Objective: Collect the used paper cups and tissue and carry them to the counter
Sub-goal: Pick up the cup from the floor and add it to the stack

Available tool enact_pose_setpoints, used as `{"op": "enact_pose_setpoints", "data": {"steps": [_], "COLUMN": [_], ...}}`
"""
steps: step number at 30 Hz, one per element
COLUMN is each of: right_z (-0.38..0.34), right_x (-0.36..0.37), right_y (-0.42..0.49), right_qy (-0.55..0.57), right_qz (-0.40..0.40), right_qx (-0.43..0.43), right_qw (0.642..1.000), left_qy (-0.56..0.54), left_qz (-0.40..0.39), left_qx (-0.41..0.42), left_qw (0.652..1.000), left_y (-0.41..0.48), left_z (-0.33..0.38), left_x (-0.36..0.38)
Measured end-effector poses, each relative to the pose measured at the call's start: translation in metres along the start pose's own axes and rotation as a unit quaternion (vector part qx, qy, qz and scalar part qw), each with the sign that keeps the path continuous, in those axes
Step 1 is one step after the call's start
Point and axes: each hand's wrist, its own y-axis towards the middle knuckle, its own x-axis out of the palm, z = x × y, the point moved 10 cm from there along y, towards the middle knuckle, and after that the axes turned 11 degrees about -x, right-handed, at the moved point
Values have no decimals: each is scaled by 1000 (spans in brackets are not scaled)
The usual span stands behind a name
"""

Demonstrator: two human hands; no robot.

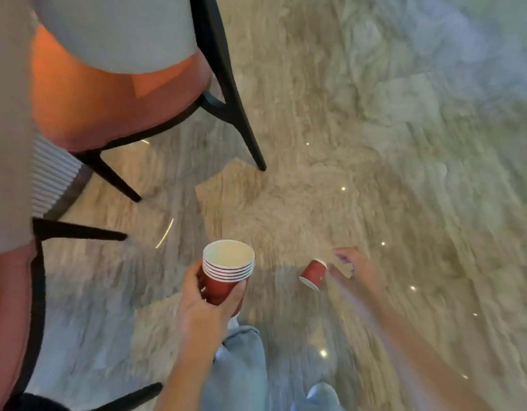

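Observation:
My left hand (207, 304) grips a stack of several nested red paper cups (226, 271), held upright with the white inside of the top cup showing. A single red paper cup (313, 274) lies tilted over the floor to the right, its mouth pointing down-left. My right hand (349, 264) is stretched out beside that cup's base, thumb and fingers loosely curled and apart, fingertips right at the base. The blur hides whether they touch it. No tissue is in view.
A chair with an orange seat and black legs (241, 126) stands at the upper left, and a second one (37, 292) runs along the left edge. A pale table edge (7, 114) fills the far left. My jeans-clad legs (241, 369) are below. Marbled floor (404, 143) spreads right.

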Motion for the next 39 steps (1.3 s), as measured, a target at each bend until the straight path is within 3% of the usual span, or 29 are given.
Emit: {"op": "enact_pose_setpoints", "data": {"steps": [5,9,14,17,24,29,34,39], "right_z": [99,149,206,231,277,297,307,315], "right_x": [12,39,84,96,133,160,167,176], "right_y": [21,33,47,59,67,68,75,66], "right_qy": [-65,-138,-130,-161,-242,-327,-349,-313], "right_qz": [-12,-69,-151,-175,-263,-334,-313,-349], "right_qx": [43,9,-38,-95,-170,-187,-178,-153], "right_qw": [997,988,979,967,918,864,865,870], "left_qy": [20,50,120,144,169,207,224,221], "left_qz": [-67,-102,-137,-157,-150,-143,-141,-133], "left_qx": [34,76,177,189,217,242,250,231], "left_qw": [997,991,967,959,950,937,931,938], "left_y": [67,116,151,170,186,179,170,169], "left_z": [-16,-34,-58,-82,-109,-100,-101,-102], "left_x": [63,107,158,177,190,186,186,180]}}
